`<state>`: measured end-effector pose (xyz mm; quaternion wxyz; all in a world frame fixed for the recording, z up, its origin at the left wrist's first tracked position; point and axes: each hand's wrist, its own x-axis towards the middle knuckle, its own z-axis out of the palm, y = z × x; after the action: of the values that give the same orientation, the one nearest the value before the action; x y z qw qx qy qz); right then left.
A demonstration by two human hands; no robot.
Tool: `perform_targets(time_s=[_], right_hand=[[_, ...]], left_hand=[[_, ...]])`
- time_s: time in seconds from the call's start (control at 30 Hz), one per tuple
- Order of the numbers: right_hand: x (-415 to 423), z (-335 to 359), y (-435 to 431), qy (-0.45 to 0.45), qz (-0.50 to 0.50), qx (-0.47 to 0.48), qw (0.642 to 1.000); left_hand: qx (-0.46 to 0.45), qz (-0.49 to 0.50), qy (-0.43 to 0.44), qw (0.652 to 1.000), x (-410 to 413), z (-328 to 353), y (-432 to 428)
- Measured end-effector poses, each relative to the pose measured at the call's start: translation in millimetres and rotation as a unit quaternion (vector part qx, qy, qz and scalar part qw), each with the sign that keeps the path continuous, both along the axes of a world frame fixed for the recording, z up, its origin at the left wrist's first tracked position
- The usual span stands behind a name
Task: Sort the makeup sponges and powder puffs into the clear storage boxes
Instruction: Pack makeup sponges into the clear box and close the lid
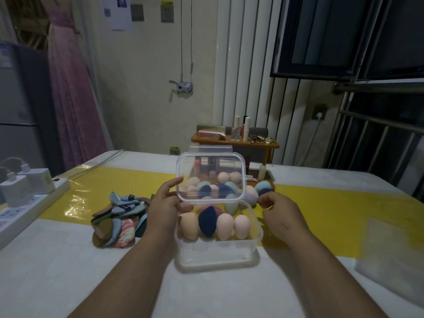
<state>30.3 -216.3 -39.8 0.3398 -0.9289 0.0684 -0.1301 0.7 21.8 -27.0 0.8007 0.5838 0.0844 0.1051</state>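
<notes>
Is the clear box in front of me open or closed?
Open. The lid stands raised above the box, the left hand gripping its left edge; sponges show uncovered inside.

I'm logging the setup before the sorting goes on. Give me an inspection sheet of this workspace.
Surface: table, white cover, yellow strip.
Job's things: sponges in open box; more sponges behind it; puffs piled left.
Clutter: small bottle behind box.
Fingers: left hand grips raised lid; right hand curled beside box, hold unclear.
Cables: power strip with chargers, left edge.
Surroundings: side table with cosmetics, barred window, pink dress.
</notes>
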Motion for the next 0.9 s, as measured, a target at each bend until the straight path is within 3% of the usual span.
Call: perform_targets(time_s=[0.13,0.27,0.33,0.63,0.9], right_hand=[[15,-21,-1,0.032,0.049,-0.044,0.997],[25,-28,-3,0.050,0.025,-0.172,0.984],[27,-28,-3,0.087,0.020,-0.186,0.979],[26,-26,-3,0.137,-0.032,-0.154,0.978],[16,-15,-6,-0.057,-0.114,0.023,0.992]], left_hand=[[-0.011,0.005,0.003,1.000,0,1,3],[-0.012,-0.001,0.003,1.000,0,0,3],[-0.017,-0.004,0.004,1.000,2,-2,2],[-0.018,-0.007,0.006,1.000,4,-4,0],[-0.017,-0.011,0.010,1.000,2,-2,-2]])
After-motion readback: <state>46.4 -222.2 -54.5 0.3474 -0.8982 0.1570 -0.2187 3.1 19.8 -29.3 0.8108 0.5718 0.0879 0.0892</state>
